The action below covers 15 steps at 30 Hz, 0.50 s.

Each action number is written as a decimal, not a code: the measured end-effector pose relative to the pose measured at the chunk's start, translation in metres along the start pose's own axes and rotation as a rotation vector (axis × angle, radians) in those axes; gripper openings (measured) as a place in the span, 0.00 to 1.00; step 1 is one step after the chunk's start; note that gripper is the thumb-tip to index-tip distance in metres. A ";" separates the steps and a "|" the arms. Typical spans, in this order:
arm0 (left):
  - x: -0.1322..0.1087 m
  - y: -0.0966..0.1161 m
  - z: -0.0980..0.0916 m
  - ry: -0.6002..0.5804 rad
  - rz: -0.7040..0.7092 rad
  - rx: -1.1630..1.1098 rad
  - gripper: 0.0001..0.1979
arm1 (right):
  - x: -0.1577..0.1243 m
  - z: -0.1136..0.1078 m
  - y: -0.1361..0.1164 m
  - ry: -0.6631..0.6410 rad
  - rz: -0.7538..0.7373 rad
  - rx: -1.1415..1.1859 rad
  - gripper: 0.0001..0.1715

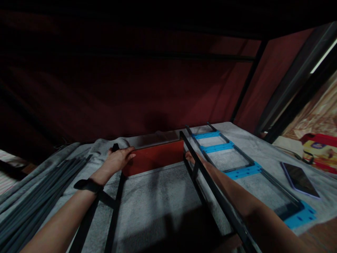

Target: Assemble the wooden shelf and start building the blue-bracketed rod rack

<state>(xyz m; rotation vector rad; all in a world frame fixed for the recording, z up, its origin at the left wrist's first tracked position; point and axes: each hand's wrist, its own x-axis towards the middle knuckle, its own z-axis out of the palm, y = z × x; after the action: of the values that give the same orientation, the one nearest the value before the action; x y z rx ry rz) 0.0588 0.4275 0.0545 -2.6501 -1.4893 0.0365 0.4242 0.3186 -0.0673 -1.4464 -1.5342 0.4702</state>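
A black metal frame (214,186) with two long side rails runs toward me over a grey blanket. Across its far end stands a reddish-brown board (154,157) on edge. My left hand (119,158), with a dark band on the wrist, is closed over the frame's far left corner, its fingertips touching the board's left end. At the opposite end, my right hand (190,157) reaches from outside the right rail and is closed round the frame beside the board. That rail partly hides its fingers.
Right of the frame lies a dark ladder-like rack (242,171) with blue crosspieces. A phone (299,179) rests farther right, near a red and yellow package (321,151). Long grey tubes (44,196) lie at left on the grey blanket (147,203). Dark red cloth (158,95) hangs behind.
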 end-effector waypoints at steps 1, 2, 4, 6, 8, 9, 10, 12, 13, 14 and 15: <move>0.000 0.000 0.000 0.000 0.001 0.000 0.24 | 0.001 -0.001 0.005 -0.034 0.012 -0.007 0.05; 0.000 0.000 0.000 0.001 0.004 -0.001 0.24 | 0.001 -0.002 0.009 -0.066 0.025 -0.015 0.04; 0.000 0.000 0.001 0.005 0.008 -0.001 0.24 | 0.002 -0.002 0.017 -0.113 0.045 -0.027 0.03; 0.000 -0.001 0.002 0.009 0.011 0.001 0.24 | 0.003 -0.002 0.022 -0.136 0.060 -0.033 0.04; 0.000 -0.001 0.002 0.012 0.013 0.005 0.24 | 0.002 0.000 0.025 -0.144 0.069 -0.035 0.04; 0.000 -0.002 0.002 0.011 0.014 0.009 0.24 | 0.001 0.000 0.025 -0.145 0.072 -0.035 0.04; 0.000 -0.001 0.002 0.010 0.017 0.013 0.24 | 0.001 0.000 0.026 -0.145 0.074 -0.035 0.05; 0.000 -0.001 0.001 0.010 0.019 0.022 0.23 | 0.000 0.000 0.026 -0.147 0.075 -0.040 0.06; -0.001 -0.001 0.001 0.010 0.019 0.028 0.23 | 0.000 -0.001 0.025 -0.150 0.074 -0.044 0.06; -0.001 -0.001 0.001 0.013 0.021 0.033 0.23 | 0.000 -0.001 0.025 -0.152 0.073 -0.048 0.06; -0.001 -0.001 0.001 0.018 0.022 0.037 0.23 | 0.000 -0.002 0.025 -0.153 0.071 -0.052 0.06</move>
<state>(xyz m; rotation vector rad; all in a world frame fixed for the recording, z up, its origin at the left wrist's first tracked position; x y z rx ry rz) 0.0578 0.4272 0.0531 -2.6305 -1.4403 0.0419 0.4394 0.3239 -0.0860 -1.5389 -1.6295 0.5996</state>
